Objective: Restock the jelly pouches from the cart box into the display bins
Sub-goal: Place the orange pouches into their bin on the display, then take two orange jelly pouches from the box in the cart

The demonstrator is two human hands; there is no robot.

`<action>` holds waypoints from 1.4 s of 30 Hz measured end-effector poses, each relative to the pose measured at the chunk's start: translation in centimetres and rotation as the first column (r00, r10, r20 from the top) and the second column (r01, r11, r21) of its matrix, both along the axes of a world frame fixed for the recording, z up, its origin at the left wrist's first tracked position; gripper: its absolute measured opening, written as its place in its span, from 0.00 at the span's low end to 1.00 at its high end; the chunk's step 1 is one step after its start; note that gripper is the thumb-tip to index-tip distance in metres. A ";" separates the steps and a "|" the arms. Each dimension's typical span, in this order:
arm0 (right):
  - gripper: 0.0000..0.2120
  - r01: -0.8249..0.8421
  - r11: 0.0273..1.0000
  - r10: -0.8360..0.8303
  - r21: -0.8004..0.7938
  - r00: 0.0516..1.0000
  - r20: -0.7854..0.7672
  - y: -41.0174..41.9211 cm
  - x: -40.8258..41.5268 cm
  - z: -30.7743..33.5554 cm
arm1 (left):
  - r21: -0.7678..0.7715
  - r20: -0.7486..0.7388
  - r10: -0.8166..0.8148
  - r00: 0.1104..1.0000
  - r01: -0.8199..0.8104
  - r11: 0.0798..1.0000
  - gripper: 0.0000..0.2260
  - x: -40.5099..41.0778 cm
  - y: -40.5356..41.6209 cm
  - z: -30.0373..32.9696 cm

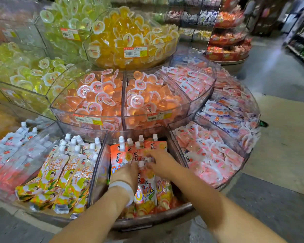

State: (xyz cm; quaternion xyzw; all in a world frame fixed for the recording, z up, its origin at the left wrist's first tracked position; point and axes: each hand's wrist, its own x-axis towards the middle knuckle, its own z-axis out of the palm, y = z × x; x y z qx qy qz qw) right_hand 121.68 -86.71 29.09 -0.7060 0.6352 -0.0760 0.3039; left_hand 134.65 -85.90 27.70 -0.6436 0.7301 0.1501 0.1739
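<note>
Both hands work among orange spouted jelly pouches (144, 179) in the clear plastic front display bin (97, 174). Left hand (126, 173) and right hand (161, 162): grip indiscernible through blur. Ideally, align pouches upright, spouts rearward, labels forward.

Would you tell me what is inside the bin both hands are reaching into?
Orange spouted jelly pouches fill the clear bin. The left hand and right hand cover the middle ones.

A shop: tiered clear display bins (181, 104) heaped with jelly cups (137, 100), barcoded price labels (135, 51) on their fronts, stocked shelves (303, 44) along an aisle.
</note>
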 end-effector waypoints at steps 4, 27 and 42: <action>0.13 0.082 0.986 -0.090 -0.144 0.995 -0.047 1.3 -3.8 4.0 | -0.290 -0.208 -0.158 0.965 0.094 0.952 0.20 -3.6 0.1 3.1; 0.26 0.803 0.583 -0.779 -0.125 0.509 -0.367 40.3 -46.5 8.6 | -0.249 -0.178 -0.852 0.493 0.815 0.524 0.28 -53.2 26.7 9.5; 0.22 0.999 0.001 -0.937 -0.045 -0.015 -0.349 67.0 -71.7 4.6 | -0.177 -0.176 -0.980 -0.090 0.982 -0.059 0.28 -85.8 51.6 6.6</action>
